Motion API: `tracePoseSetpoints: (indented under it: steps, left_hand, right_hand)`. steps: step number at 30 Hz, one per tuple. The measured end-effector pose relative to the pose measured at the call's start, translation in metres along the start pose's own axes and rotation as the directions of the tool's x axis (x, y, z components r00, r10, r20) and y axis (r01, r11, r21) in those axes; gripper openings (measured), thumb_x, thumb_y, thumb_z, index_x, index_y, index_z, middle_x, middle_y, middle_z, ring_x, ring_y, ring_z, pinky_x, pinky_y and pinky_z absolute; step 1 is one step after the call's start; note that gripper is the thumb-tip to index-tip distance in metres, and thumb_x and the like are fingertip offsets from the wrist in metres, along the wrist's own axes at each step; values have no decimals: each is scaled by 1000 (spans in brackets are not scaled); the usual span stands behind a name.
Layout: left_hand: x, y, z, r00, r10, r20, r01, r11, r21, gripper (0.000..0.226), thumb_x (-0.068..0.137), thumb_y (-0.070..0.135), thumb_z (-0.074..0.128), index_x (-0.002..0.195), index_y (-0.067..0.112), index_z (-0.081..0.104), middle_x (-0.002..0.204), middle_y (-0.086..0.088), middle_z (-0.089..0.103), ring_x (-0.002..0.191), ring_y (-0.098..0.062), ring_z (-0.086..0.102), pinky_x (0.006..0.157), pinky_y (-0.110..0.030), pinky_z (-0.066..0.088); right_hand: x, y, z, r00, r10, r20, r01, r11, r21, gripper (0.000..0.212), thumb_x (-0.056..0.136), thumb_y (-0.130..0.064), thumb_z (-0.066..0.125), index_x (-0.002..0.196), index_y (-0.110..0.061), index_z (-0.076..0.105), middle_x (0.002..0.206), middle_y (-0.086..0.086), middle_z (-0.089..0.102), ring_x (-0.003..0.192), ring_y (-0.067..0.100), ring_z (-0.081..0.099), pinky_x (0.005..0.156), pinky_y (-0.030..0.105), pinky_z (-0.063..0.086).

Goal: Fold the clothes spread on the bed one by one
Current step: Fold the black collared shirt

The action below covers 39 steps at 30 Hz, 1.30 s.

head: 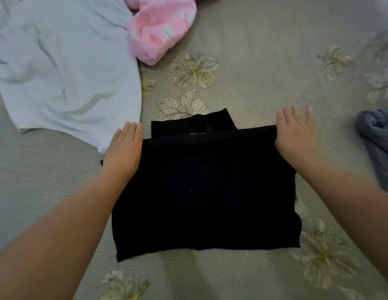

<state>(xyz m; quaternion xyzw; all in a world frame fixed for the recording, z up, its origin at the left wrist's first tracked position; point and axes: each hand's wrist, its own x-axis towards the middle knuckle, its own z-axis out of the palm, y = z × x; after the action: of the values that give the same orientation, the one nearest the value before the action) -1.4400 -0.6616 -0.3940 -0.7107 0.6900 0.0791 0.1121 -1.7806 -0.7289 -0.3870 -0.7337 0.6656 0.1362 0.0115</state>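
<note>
**One fold laid on the black garment (201, 187)**

It lies on the bed (264, 61) toward 6 o'clock, collar showing at 12. I see the left hand (123, 148) and right hand (294, 135) flat on its far corners, fingers straight, gripping nothing. I judge a crosswise fold comes next; the white shirt (65, 68) waits at 10 o'clock

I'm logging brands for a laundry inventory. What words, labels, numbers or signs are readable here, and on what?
No text reads clearly anywhere.
Unreadable: small pale tag at the neck of the folded black knit garment, too small and blurred.
Unreadable: pink printed fabric bundle, blurred white and pink motifs, no legible words.
</note>
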Motion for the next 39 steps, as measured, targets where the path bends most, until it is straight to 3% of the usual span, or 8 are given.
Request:
tracePoseSetpoints:
  steps: [10,12,17,20,24,31,35,39]
  left_hand:
    - [56,-4,16,881,-457,-120,410,866,-287,57,91,5,37,144,4,15,152,-13,17,142,-25,7,111,-51,0]
    - [53,-9,16,894,-392,-217,306,889,-341,50,90,2,39,139,-2,27,148,-20,25,140,-32,15,110,-54,7]
    - [-8,2,42,937,187,-296,-239,960,-147,38,84,10,40,110,-10,59,120,-30,55,115,-50,48,95,-62,32]
    - [-47,13,61,998,54,-34,-59,983,-172,56,87,35,33,129,2,48,137,-27,41,130,-46,31,103,-60,13]
    - [-63,10,85,941,-282,189,322,917,-235,61,91,52,36,144,29,19,154,-13,0,140,-38,-7,108,-59,-3]
    - [-65,21,67,944,-258,204,300,929,-216,59,93,45,34,145,24,17,154,-15,1,141,-32,-6,110,-55,-1]
    - [-70,48,48,993,-73,95,94,965,-244,53,93,29,44,141,11,31,151,-18,18,142,-31,6,112,-50,4]
    - [-58,86,34,979,194,68,-178,964,-197,50,93,23,47,139,8,34,149,-18,25,141,-30,12,113,-46,11]
  right_hand:
    - [66,-41,19,945,315,94,-328,923,202,70,90,-8,42,146,-6,1,155,13,5,143,27,-2,112,52,-4]
    - [58,-43,28,948,309,80,-319,906,278,72,87,-7,45,146,-5,5,154,15,5,143,29,-1,112,52,-2]
    - [0,-49,50,996,24,-82,7,932,361,54,87,-14,47,137,2,34,146,24,28,138,40,19,108,60,10]
    - [-44,-49,66,993,-114,-41,121,957,264,55,86,-31,34,129,2,48,136,27,43,129,45,36,102,64,20]
    - [-64,-36,78,994,-106,37,95,971,221,62,87,-40,22,134,-6,45,143,19,38,134,37,33,107,57,17]
    - [-81,-12,69,979,190,70,-202,917,343,62,91,-34,50,139,0,32,148,22,26,138,38,18,106,61,12]
    - [-132,0,79,881,414,231,-473,792,386,68,86,-37,57,136,1,33,143,21,32,134,35,25,104,62,20]
    - [-169,-6,92,859,455,232,-510,741,437,55,87,-32,58,129,1,46,139,20,39,129,36,33,105,59,22]
